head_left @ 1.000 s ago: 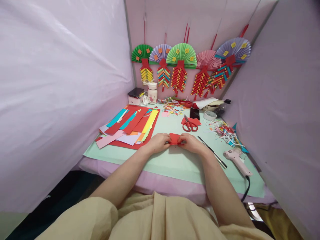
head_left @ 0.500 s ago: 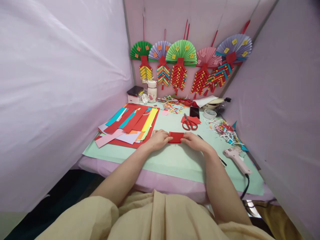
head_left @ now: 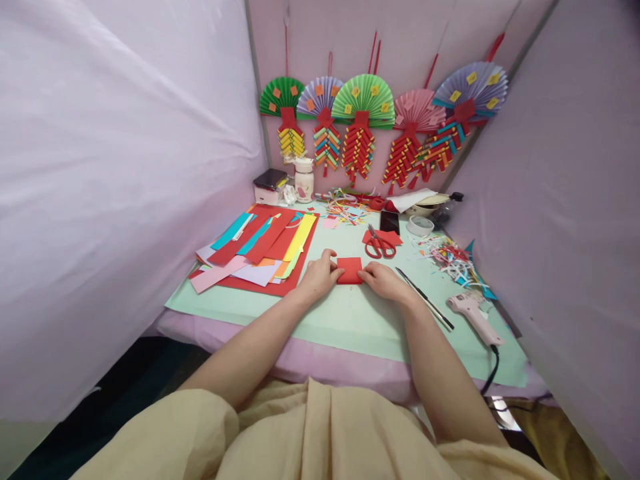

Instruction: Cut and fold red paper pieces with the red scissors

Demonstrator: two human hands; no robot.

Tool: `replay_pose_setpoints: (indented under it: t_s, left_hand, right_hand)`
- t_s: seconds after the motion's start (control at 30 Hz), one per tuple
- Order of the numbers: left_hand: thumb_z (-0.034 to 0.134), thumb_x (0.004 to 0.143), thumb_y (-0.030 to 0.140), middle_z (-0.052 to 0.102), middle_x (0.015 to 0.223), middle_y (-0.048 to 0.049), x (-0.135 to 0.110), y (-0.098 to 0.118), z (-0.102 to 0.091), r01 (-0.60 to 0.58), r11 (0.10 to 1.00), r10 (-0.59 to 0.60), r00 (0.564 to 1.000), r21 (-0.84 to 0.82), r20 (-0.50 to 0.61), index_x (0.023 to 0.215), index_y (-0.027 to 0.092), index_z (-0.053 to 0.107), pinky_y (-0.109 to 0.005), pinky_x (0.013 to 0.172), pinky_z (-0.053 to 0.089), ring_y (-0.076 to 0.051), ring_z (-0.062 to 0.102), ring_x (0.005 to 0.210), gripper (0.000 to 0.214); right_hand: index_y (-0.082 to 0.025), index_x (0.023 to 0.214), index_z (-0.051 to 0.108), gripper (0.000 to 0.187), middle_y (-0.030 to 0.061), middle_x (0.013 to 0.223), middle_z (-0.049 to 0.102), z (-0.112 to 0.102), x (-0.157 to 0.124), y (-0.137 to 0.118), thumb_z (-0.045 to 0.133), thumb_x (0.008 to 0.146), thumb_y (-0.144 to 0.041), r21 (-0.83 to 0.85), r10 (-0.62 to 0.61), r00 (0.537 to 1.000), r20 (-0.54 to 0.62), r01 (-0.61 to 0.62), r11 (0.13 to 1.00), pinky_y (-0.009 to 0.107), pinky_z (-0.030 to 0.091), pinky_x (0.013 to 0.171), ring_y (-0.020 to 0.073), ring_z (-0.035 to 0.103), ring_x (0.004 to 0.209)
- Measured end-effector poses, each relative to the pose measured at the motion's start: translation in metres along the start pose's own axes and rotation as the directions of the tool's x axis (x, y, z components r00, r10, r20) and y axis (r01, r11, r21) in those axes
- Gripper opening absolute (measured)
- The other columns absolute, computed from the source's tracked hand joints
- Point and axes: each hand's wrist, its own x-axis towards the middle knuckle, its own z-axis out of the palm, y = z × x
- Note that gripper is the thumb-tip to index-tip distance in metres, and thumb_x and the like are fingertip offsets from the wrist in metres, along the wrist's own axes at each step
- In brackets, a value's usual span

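Near the frame's centre, the right hand [head_left: 384, 280] pinches a red paper square [head_left: 349, 270]; the left hand [head_left: 319, 275] touches its opposite edge (gripping or not, I can't tell from here).

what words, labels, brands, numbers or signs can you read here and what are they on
None can be read for certain.
Yellow squares on the light green fan: dark marks, too small to read.
Yellow squares on the right-hand purple fan: faint marks, too small to read.
White bottle: pinkish print, no legible text.
Glue gun: any lettering is too small.
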Motion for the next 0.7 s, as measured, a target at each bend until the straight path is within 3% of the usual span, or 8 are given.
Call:
replay_pose_setpoints:
  t_s: [0.2,0.5,0.6,0.7]
  left_hand:
    - [0.059,0.083,0.024,0.07,0.089,-0.0024,0.001,0.0,0.005,-0.011,0.999,0.013,0.999,0.043,-0.044,0.119,0.021,0.044,-0.036,0.086,0.043,-0.022,0.065,0.091,0.039]
    - [0.061,0.082,0.025,0.06,0.112,-0.0093,0.004,-0.01,0.011,-0.091,0.981,0.106,0.991,0.169,-0.084,0.113,0.018,0.055,-0.037,0.092,0.043,-0.024,0.056,0.106,0.032]
    - [0.057,0.084,0.022,0.061,0.108,-0.0072,0.007,-0.012,0.012,-0.194,0.964,0.205,0.978,0.179,-0.045,0.097,0.019,0.065,-0.034,0.093,0.043,-0.021,0.057,0.104,0.016]
    - [0.05,0.087,0.02,0.065,0.098,-0.0068,0.01,-0.014,0.013,-0.252,0.945,0.248,0.968,0.207,0.047,0.085,0.019,0.069,-0.032,0.089,0.045,-0.02,0.059,0.097,0.019]
  right_hand:
    - [-0.017,0.061,0.053,0.032,0.0055,0.069,0.059,0.004,0.001,-0.003,0.043,0.089,-0.029,-0.036,0.036,0.999,-0.035,-0.037,0.999,0.025,0.028,0.058,0.0131,0.049,0.061]
    - [-0.016,0.059,0.057,0.034,0.0052,0.059,0.058,0.008,0.001,-0.006,0.045,0.087,-0.031,-0.071,0.109,0.993,-0.047,-0.113,0.991,0.026,0.028,0.057,0.0139,0.047,0.057]
    - [-0.015,0.061,0.061,0.034,0.0066,0.06,0.06,0.009,0.002,-0.007,0.046,0.087,-0.032,-0.093,0.126,0.991,-0.053,-0.131,0.987,0.027,0.028,0.057,0.0145,0.049,0.058]
    - [-0.015,0.06,0.061,0.034,0.0078,0.061,0.061,0.009,0.002,-0.008,0.047,0.087,-0.032,-0.109,0.14,0.988,-0.06,-0.146,0.983,0.028,0.028,0.057,0.0153,0.051,0.058]
